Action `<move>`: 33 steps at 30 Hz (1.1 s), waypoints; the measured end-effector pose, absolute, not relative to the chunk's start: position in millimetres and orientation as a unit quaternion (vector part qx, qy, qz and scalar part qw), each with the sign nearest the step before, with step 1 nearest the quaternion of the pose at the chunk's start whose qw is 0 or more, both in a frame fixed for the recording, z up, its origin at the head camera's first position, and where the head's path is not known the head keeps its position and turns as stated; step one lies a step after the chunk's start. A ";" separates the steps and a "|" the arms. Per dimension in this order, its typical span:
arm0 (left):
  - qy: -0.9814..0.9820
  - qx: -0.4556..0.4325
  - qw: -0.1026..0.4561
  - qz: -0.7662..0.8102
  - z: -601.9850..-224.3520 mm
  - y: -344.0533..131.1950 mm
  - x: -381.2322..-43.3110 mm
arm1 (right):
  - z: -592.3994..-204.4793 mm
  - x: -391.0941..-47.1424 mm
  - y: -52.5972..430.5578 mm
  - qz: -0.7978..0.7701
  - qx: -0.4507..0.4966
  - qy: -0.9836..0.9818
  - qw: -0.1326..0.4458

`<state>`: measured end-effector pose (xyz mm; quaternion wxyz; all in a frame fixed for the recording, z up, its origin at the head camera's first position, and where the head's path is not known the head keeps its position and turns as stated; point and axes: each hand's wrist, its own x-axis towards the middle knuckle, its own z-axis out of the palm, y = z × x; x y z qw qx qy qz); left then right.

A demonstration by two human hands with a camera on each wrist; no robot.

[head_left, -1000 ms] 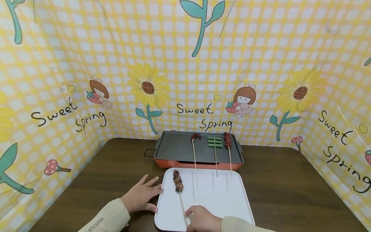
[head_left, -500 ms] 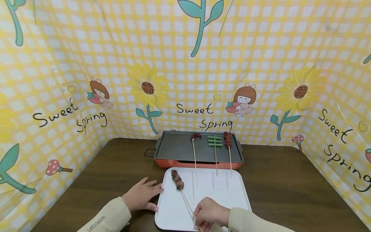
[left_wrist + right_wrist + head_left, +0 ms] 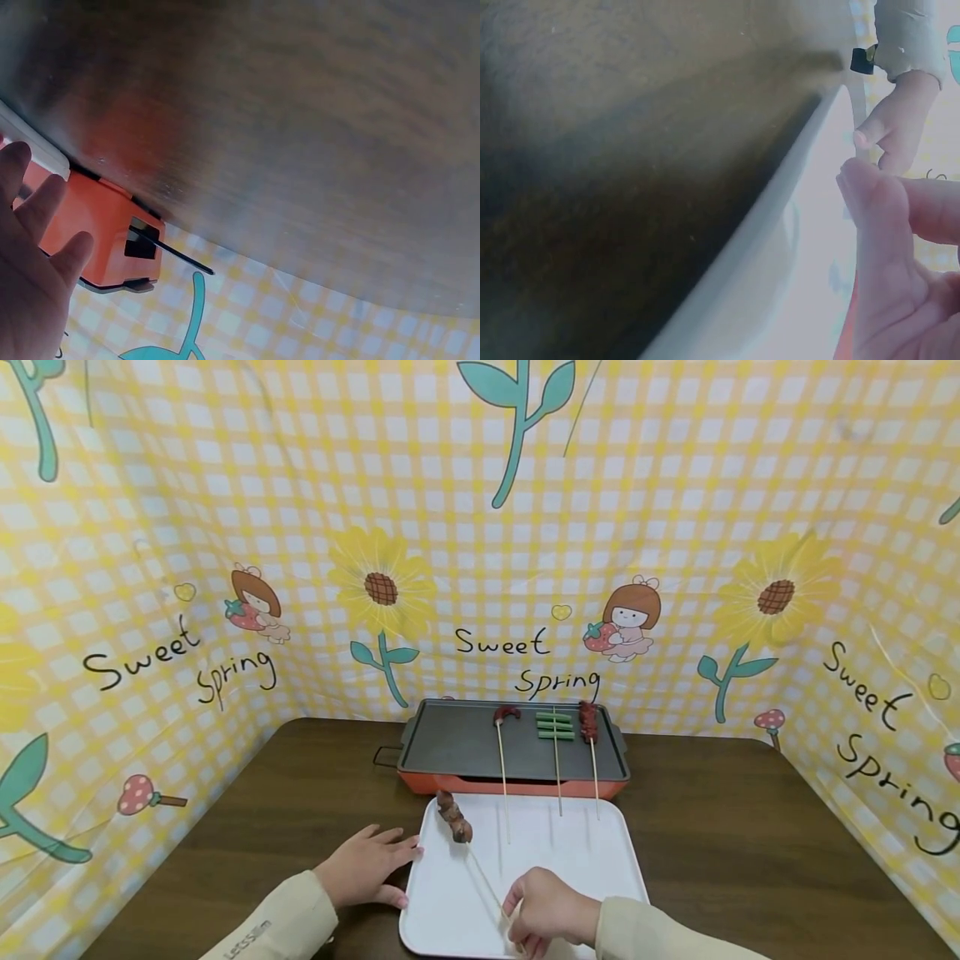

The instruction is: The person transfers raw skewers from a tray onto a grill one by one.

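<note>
In the head view, the right hand (image 3: pixel 546 914) pinches the lower end of a meat skewer (image 3: pixel 468 847) with curled fingers, over the near part of a white tray (image 3: pixel 600 860). The skewer slants up and to the left, its brown meat pieces raised at the tray's far left corner, just short of the orange grill (image 3: pixel 513 752). The left hand (image 3: pixel 365 870) lies flat with straight fingers on the brown table (image 3: pixel 247 827), fingertips touching the tray's left edge, holding nothing. On the grill plate lie three more skewers: a red piece (image 3: pixel 507 714), green pieces (image 3: pixel 555 727) and a dark red stack (image 3: pixel 588 722), their sticks reaching over the grill's front edge toward the tray.

In the left wrist view, the left hand (image 3: pixel 34 262) shows outstretched, relaxed fingers beside the tray's white edge (image 3: pixel 34 148), with the orange grill (image 3: pixel 97 232) and its black handle beyond; the table is blurred.

In the right wrist view, the right hand (image 3: pixel 900 247) has fingertips pressed together; the stick itself is too blurred to make out. The tray's rim (image 3: pixel 772 247) runs diagonally, and the left hand (image 3: pixel 896 120) rests at its far edge
</note>
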<state>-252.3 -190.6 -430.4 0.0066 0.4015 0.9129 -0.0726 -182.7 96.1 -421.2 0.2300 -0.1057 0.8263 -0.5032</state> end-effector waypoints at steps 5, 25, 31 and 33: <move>0.913 0.400 0.007 -0.080 -429.8 -191.3 -250.5 | -417.2 -183.8 97.6 -0.487 -0.120 0.836 0.223; 0.903 0.425 -0.033 -0.059 -435.7 -195.6 -257.5 | -375.3 -198.5 98.1 -0.536 -0.156 0.809 0.184; 0.904 0.423 -0.031 -0.057 -435.9 -195.6 -257.9 | -368.7 -212.3 96.1 -0.532 -0.129 0.819 0.169; 0.905 0.420 -0.027 -0.063 -434.5 -195.1 -258.0 | -367.3 -217.3 95.3 -0.531 -0.125 0.821 0.167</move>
